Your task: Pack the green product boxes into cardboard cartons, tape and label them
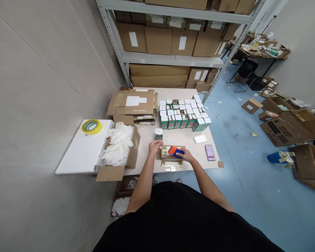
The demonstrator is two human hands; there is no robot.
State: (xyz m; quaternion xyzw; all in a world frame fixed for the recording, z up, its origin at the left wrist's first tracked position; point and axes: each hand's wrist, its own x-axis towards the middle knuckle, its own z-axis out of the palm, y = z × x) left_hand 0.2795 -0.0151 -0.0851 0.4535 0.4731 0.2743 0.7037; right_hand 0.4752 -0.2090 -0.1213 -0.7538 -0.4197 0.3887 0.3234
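Observation:
My right hand (187,155) is closed around a small orange-and-blue block-shaped object (175,152), whose exact kind I cannot make out. This sits over a flat cardboard box (169,163) with shiny tape on its front side. My left hand (154,147) is by the left edge of that box, its fingers pinched together; whatever may be between them is too small to name. Just beyond those fingers stands a small green box with a white top (159,132). A white card-like piece (200,139) and a purple pack (210,152) lie to the right.
Several rows of green-and-white boxes (178,121) stand at the table's back right. Flattened cardboard (139,103) is stacked behind left. An open carton (132,150) of white packing material sits left, beside a yellow tape roll (84,127). A metal shelf (170,60) rises behind.

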